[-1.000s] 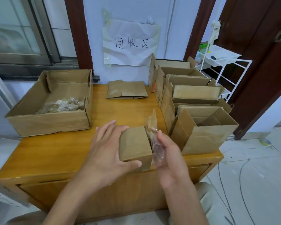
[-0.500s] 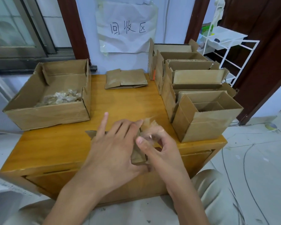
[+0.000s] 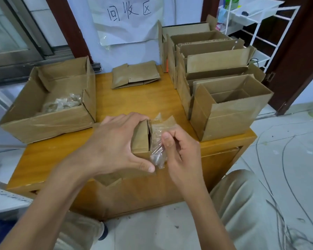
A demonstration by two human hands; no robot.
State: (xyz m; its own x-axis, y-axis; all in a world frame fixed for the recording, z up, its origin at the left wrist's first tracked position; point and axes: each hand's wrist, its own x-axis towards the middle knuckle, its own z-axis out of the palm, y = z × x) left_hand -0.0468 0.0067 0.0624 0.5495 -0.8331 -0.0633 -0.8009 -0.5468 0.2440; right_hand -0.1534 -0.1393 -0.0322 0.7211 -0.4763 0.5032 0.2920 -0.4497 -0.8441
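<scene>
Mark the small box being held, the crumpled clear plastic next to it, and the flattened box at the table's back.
small box (image 3: 140,141), head view, brown side panel
clear plastic (image 3: 156,134), head view, crumpled middle
flattened box (image 3: 136,75), head view, top panel

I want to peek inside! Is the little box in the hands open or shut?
Open a crack: the box shows a dark slit at its right end, where the right hand pinches clear tape.

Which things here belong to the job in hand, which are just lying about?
In hand: small cardboard box, gripped by the left hand; clear plastic film, pinched by the right hand; probably the box of plastic scraps.
Lying about: flattened cardboard, row of open boxes, wall sign, white rack.
</scene>
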